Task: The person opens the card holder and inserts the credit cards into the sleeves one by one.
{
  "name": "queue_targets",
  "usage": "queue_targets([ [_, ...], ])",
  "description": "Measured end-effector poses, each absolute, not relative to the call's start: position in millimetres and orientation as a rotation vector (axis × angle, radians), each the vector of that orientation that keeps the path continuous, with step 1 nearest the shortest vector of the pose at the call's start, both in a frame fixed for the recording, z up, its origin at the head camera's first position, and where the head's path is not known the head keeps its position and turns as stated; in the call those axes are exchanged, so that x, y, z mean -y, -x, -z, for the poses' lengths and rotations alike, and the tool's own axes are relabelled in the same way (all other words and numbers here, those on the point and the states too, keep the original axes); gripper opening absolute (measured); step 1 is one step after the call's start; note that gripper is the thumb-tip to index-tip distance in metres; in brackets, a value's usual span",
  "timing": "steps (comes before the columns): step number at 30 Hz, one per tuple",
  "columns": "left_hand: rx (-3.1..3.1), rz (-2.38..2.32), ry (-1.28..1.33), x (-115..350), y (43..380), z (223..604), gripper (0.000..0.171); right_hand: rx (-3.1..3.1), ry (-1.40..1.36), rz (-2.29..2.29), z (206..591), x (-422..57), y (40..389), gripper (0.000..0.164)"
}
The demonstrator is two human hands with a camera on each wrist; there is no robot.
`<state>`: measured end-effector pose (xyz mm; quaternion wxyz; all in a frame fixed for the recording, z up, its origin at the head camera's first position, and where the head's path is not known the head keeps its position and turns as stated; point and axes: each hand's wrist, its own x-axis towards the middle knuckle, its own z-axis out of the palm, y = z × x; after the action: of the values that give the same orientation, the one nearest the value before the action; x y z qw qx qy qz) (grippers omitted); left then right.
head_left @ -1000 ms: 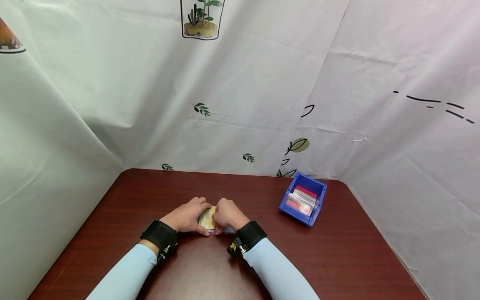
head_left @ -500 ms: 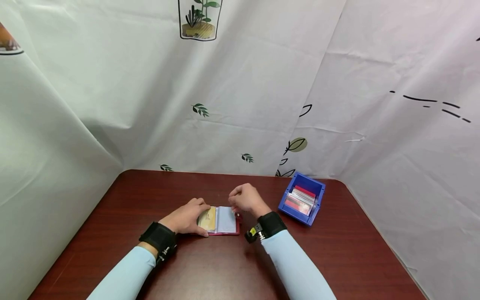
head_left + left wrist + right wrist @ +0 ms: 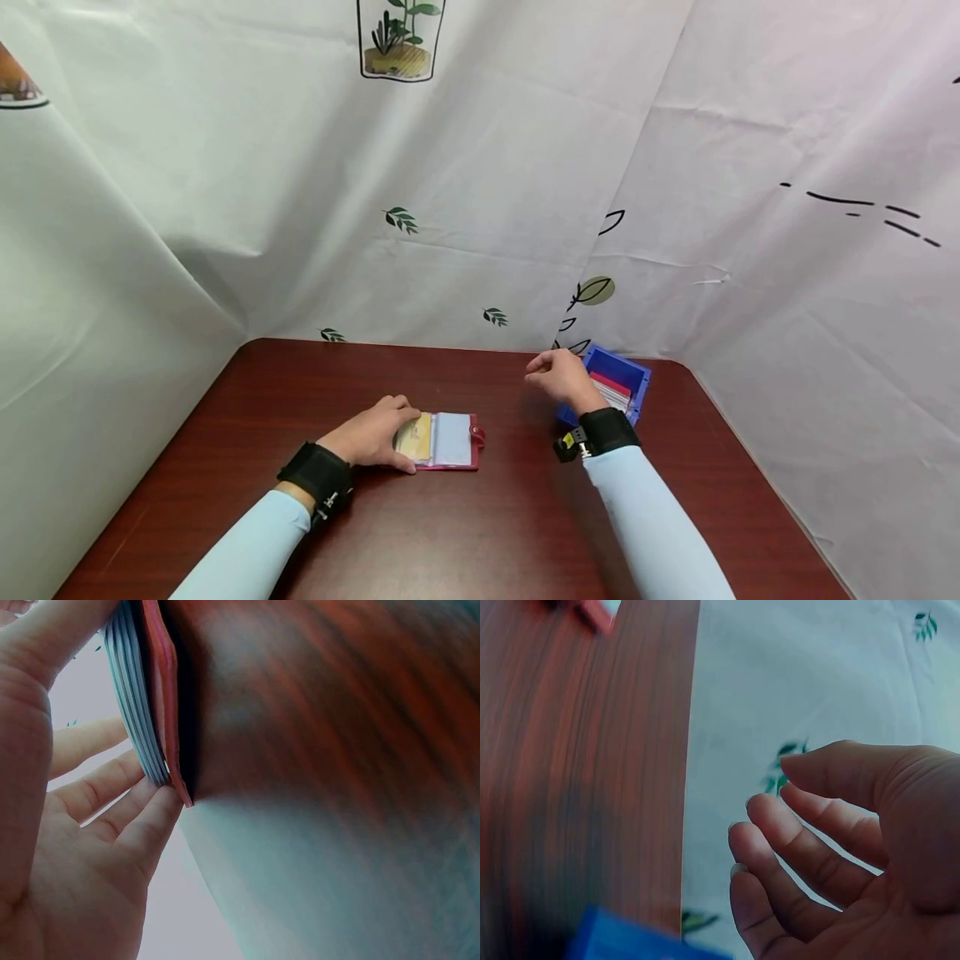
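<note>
A small red card holder [image 3: 474,450] lies spread on the table, with a yellow card [image 3: 415,437] in its left sleeve and a pale bluish page [image 3: 453,439] at right. My left hand [image 3: 372,435] grips its left side, thumb at the near edge and fingers at the far edge. In the left wrist view, the stacked sleeves [image 3: 135,697] and red cover [image 3: 166,697] sit between the digits of that hand [image 3: 90,817]. My right hand [image 3: 562,379] is in the air beside the blue box [image 3: 641,379], fingers loosely bent. The right wrist view shows this hand [image 3: 832,847] holding nothing.
Cards [image 3: 611,389] stand in the blue box at the back right, partly hidden by my right hand and wrist. The brown table [image 3: 300,375] meets a white printed cloth [image 3: 450,275] along its back edge.
My right hand has left the card holder and moved right to the blue box, uncovering the right page and the red clasp. The left hand has stayed in place.
</note>
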<state>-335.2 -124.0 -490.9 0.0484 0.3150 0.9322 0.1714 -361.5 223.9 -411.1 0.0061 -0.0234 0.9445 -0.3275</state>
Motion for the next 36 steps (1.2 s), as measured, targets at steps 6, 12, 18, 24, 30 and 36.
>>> queue_targets([
  [6,-2.836,-0.536,-0.954,125.8,336.4,491.2,0.087,-3.028,0.010,0.910,412.7,-251.6,363.7,0.015],
  [12,-2.823,-0.554,-0.922,127.3,336.6,489.6,0.088,-3.141,-0.071,0.803,416.7,-274.5,365.2,0.005],
  [18,-2.825,-0.534,-0.922,127.4,336.9,491.2,0.089,-3.074,-0.161,0.693,421.0,-290.1,362.7,0.007],
  [24,-2.815,-0.542,-0.911,125.5,336.2,490.3,0.090,-2.952,-0.200,0.560,430.5,-296.5,359.3,0.025],
  [30,-2.820,-0.537,-0.910,125.4,336.2,491.9,0.089,-2.952,-0.119,0.504,441.3,-302.4,363.5,0.029],
  [36,-2.816,-0.552,-0.912,127.4,337.6,491.8,0.090,-2.955,-0.070,0.515,444.8,-310.1,371.3,0.023],
])
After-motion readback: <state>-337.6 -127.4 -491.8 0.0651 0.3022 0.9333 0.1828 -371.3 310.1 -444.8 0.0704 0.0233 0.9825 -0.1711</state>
